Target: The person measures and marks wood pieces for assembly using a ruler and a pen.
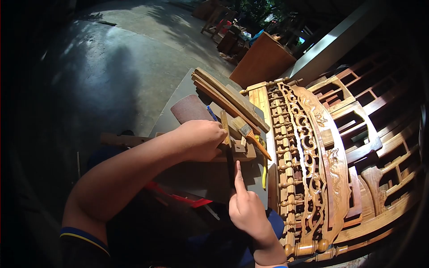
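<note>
My right hand is closed around the near end of a long, narrow flat file, its index finger stretched along the tool. Farther up, my left hand is closed at the file's far part, fingers pinching near its edge. Under the file lies a light wooden block with a small hole in it. To the right of my left hand rests a paintbrush with an orange handle. A blue pen and a brown sheet of sandpaper lie just beyond my left hand.
Several wooden strips lie along the grey board's far side. A yellow-handled tool is at its right. A carved wooden panel with turned spindles stands close on the right. A red object lies below.
</note>
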Motion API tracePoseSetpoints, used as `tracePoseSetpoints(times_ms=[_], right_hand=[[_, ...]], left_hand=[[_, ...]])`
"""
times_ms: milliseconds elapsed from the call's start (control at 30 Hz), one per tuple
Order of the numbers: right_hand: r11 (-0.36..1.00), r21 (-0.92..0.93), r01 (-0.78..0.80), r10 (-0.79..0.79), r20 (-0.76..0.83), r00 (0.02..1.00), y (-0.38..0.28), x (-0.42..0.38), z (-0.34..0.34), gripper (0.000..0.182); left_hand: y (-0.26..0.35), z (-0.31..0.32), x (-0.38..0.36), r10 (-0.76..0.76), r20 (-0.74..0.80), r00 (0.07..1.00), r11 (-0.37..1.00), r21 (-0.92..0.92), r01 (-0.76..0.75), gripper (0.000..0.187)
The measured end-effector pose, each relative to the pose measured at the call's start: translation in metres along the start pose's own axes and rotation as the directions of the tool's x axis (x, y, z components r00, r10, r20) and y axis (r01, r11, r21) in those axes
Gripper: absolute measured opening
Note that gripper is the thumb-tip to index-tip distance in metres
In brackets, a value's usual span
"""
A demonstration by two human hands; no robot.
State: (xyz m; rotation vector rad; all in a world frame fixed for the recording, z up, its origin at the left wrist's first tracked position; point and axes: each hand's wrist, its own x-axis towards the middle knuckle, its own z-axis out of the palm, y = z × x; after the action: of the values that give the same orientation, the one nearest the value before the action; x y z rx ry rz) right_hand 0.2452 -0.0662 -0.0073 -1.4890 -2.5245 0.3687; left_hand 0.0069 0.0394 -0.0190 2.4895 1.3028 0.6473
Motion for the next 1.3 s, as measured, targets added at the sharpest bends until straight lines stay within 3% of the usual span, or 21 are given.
tracePoseSetpoints(times_ms=[100,367,433,533,633,767,800,900,933,1067,1200,1300], right_hand=[[0.986,-0.162,0.029,-0.029,0.006,1.000,-0.003,-0.006,-0.003,0.080],[0.929,-0.369,0.034,-0.012,0.061,0.998,-0.008,0.026,-0.011,0.083],[0.958,-0.284,0.048,-0.045,0.017,0.999,0.001,0.038,-0.007,0.086],[0.947,-0.321,0.021,-0.012,0.028,1.000,-0.006,0.025,-0.006,0.088],[0.937,-0.350,-0.001,0.039,0.101,0.994,-0.024,-0.007,-0.022,0.075],[0.937,-0.346,0.042,-0.021,0.065,0.998,-0.023,-0.003,-0.022,0.073],[0.931,-0.364,0.045,-0.009,0.100,0.995,-0.026,0.003,-0.023,0.093],[0.947,-0.316,0.059,-0.035,0.082,0.996,-0.012,0.005,-0.021,0.093],[0.948,-0.317,0.042,-0.029,0.046,0.999,-0.007,0.000,-0.023,0.070],[0.957,-0.288,0.016,0.032,0.164,0.986,-0.013,-0.027,-0.048,0.071],[0.956,-0.293,-0.003,0.032,0.093,0.995,-0.013,-0.002,-0.033,0.071],[0.953,-0.302,0.035,-0.043,-0.019,0.999,0.001,0.032,-0.006,0.085]], left_hand=[[-0.007,-0.003,0.005,0.048,0.036,0.998,0.996,-0.079,-0.045,0.032],[-0.016,0.007,0.007,0.005,-0.031,0.999,0.972,-0.236,-0.012,0.038],[-0.014,0.004,0.010,0.008,-0.045,0.999,0.973,-0.230,-0.019,0.038],[-0.014,0.002,0.009,0.006,-0.049,0.999,0.978,-0.207,-0.016,0.035],[-0.015,0.003,0.010,-0.065,-0.012,0.998,0.972,-0.227,0.061,0.034],[-0.014,0.002,0.013,-0.099,-0.004,0.995,0.969,-0.230,0.096,0.032],[-0.015,0.001,0.013,-0.098,-0.016,0.995,0.973,-0.213,0.092,0.032],[-0.017,0.002,0.016,-0.070,-0.028,0.997,0.977,-0.206,0.062,0.031],[-0.018,0.002,0.015,-0.065,-0.035,0.997,0.976,-0.213,0.056,0.031],[-0.017,0.004,0.014,-0.090,-0.047,0.995,0.978,-0.194,0.080,0.031],[-0.018,0.004,0.015,-0.089,-0.048,0.995,0.977,-0.196,0.078,0.032],[-0.016,0.003,0.018,-0.093,0.003,0.996,0.977,-0.194,0.092,0.032]])
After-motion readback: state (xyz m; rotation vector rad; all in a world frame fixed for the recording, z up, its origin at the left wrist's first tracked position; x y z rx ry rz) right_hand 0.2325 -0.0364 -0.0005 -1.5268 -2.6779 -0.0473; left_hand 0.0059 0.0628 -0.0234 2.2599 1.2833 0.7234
